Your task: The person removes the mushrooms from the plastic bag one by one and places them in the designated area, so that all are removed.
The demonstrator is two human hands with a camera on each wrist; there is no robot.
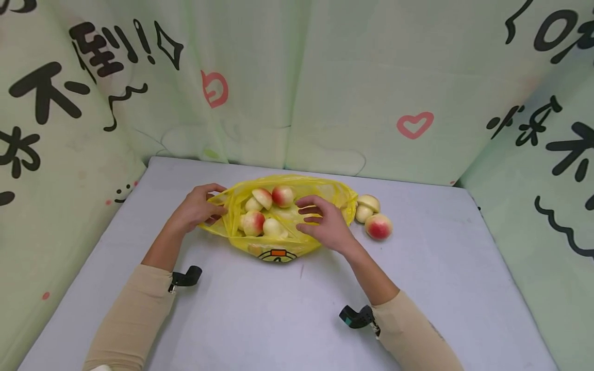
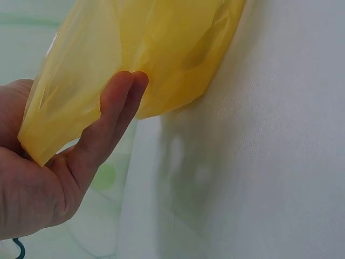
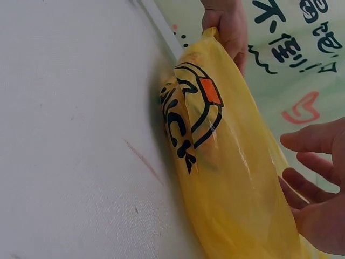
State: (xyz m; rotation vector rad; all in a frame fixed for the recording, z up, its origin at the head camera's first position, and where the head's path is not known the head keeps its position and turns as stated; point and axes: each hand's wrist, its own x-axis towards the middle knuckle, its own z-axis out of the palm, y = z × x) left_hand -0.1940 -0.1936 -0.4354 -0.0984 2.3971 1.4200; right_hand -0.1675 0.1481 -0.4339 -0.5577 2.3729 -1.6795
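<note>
A yellow plastic bag (image 1: 278,245) lies on the table with its mouth spread wide. Inside it are red-and-cream peaches (image 1: 283,196), a pale mushroom shape with a reddish top (image 1: 262,198) and another pale rounded piece (image 1: 275,228). My left hand (image 1: 200,207) holds the bag's left edge; in the left wrist view the yellow film passes between thumb and fingers. My right hand (image 1: 327,224) is over the right part of the bag's mouth, fingers spread and slightly bent, nothing held. Just right of the bag lie a cream mushroom (image 1: 368,207) and a peach (image 1: 378,226).
The white table (image 1: 287,319) stretches toward me on both sides of the bag. Pale green printed curtains (image 1: 325,103) enclose its back and sides. A black wrist camera sits on each forearm. A duck-like print (image 3: 197,102) marks the bag's near side.
</note>
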